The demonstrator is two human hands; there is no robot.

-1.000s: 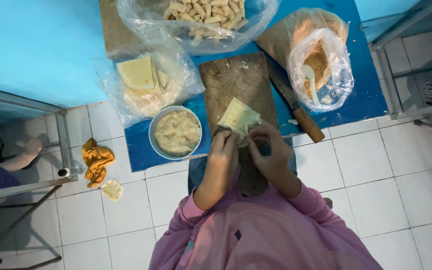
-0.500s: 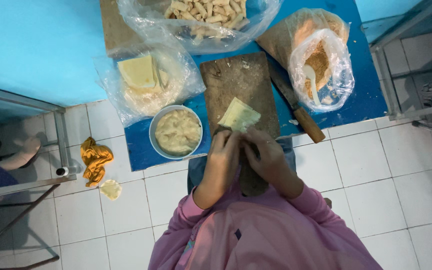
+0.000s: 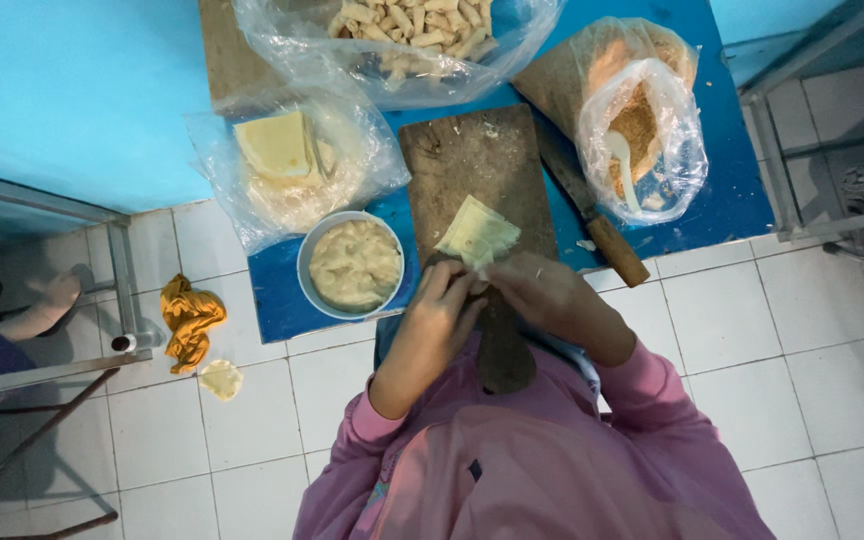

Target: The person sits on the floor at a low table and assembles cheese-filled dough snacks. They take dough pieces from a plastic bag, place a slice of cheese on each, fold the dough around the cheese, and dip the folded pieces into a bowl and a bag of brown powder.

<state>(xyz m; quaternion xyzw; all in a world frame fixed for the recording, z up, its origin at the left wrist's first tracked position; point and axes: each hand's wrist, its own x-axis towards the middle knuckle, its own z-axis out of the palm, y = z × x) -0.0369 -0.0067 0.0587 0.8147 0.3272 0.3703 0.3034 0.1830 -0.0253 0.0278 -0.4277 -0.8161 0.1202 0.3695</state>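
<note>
**Wrapper folding at the near end of the board**

Blue tabletop (image 3: pixel 712 160) carries all the work; white tiled floor (image 3: pixel 252 420) lies below it. Far side: a large clear bag of finished rolls (image 3: pixel 402 30). Left of centre: a bag of pale square wrappers (image 3: pixel 282 150). Right: a bag of breadcrumbs (image 3: pixel 642 120) with a spoon in it. Wooden cutting board (image 3: pixel 472 165) runs from centre toward the person; a knife (image 3: pixel 592 215) lies along its right edge. A bowl of pale filling (image 3: pixel 352 265) stands just left of the board.

Both hands meet at the board's near end. Left hand (image 3: pixel 442 300) and right hand (image 3: pixel 542 295) are curled, fingertips pinching the near edge of one wrapper (image 3: pixel 477 235), which lies flat on the board.

Judgement: folding or rolling step in hand. Next move calls for an even, gentle tuck so the thin sheet does not tear.
</note>
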